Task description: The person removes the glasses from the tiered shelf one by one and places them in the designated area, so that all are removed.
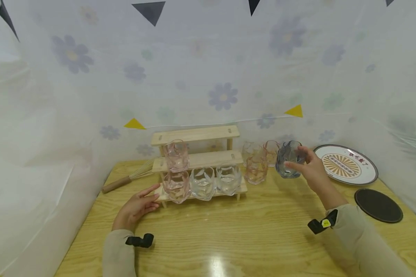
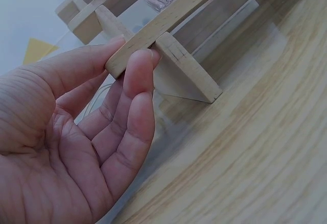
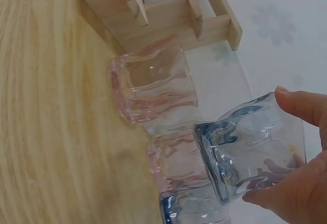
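In the head view my right hand (image 1: 313,169) grips a bluish faceted glass tumbler (image 1: 288,161) by its sides, above the table's right half. The right wrist view has this blue tumbler (image 3: 245,147) tilted between thumb and fingers. My left hand (image 1: 138,206) pinches the left end of the bottom board of a three-step wooden rack (image 1: 195,134). Up close, thumb and fingertips meet the board end (image 2: 133,48). A pink tumbler (image 1: 176,156) stands on the middle step. Along the bottom step are another pink tumbler (image 1: 176,186) and two clear ones (image 1: 202,184).
Right of the rack stand pink tumblers (image 1: 256,169) and a clear one (image 1: 251,148). Another blue tumbler (image 3: 194,208) shows below the held one. A patterned plate (image 1: 367,175) and dark round mat (image 1: 378,206) lie at right, a whisk (image 1: 119,184) at left. A curtain (image 1: 194,77) hangs behind.
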The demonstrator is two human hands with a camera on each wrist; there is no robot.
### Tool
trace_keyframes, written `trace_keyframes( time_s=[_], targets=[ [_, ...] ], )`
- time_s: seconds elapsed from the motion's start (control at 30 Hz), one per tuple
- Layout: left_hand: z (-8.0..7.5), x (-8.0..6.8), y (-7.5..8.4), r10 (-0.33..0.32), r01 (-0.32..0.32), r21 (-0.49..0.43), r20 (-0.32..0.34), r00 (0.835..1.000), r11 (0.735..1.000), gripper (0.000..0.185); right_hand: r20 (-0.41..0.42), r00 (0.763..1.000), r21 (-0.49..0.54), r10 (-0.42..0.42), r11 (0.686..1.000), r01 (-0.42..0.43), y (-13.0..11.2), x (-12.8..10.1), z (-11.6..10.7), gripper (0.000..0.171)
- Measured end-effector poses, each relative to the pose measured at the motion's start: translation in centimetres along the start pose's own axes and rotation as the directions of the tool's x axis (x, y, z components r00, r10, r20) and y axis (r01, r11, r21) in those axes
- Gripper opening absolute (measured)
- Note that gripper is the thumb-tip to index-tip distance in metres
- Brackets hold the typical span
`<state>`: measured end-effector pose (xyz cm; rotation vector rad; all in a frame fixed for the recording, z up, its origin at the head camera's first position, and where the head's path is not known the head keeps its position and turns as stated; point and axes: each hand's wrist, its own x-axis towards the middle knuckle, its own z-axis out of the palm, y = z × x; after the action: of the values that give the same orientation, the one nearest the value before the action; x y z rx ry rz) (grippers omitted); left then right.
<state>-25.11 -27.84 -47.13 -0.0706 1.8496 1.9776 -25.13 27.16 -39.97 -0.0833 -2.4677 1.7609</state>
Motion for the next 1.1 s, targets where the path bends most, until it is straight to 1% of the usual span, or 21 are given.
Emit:
trace_keyframes(
  time_s=[0.1,0.13,0.2,0.33,0.47,0.6,0.83,0.97,1.1],
  targets=[
    [0.0,0.0,0.1,-0.002,0.002,-0.006,-0.002,1.0,1.0,0.051,0.006,1.0,-0.008,0.026,1.0,-0.026,1.2,0.3,0.4,0.098],
    [0.0,0.0,0.1,-0.003,0.003,-0.006,-0.008,1.0,1.0,0.051,0.007,1.0,-0.018,0.028,0.999,-0.028,1.5,0.4,0.6,0.097],
    [0.0,-0.1,0.1,0.001,-0.001,0.006,0.001,1.0,1.0,0.054,0.005,1.0,-0.026,0.023,0.999,-0.023,2.1,0.6,1.0,0.095],
    [0.0,-0.2,0.2,0.008,-0.008,0.015,0.005,1.0,1.0,0.06,-0.011,1.0,0.003,0.009,1.0,-0.009,2.9,1.1,2.0,0.09],
    [0.1,-0.2,0.2,0.011,-0.011,-0.006,0.007,1.0,1.0,0.062,-0.033,0.999,0.039,0.027,0.999,-0.026,3.5,1.6,3.0,0.09],
    [0.1,-0.2,0.1,0.017,-0.016,-0.014,0.02,1.0,1.0,0.062,-0.064,0.997,0.038,0.05,0.998,-0.048,3.9,1.9,3.6,0.089],
    [0.1,0.1,0.0,0.022,-0.021,-0.016,0.027,0.999,1.0,0.061,-0.095,0.992,0.06,0.084,0.995,-0.079,4.3,2.1,4.0,0.089],
    [0.1,0.2,-0.1,0.022,-0.022,-0.013,0.028,0.999,1.0,0.06,-0.101,0.991,0.049,0.091,0.995,-0.086,4.4,2.2,4.2,0.088],
    [-0.1,0.2,-0.2,0.016,-0.015,-0.017,0.017,1.0,1.0,0.058,-0.08,0.993,0.021,0.082,0.997,-0.081,4.6,2.3,4.2,0.089]
  ],
)
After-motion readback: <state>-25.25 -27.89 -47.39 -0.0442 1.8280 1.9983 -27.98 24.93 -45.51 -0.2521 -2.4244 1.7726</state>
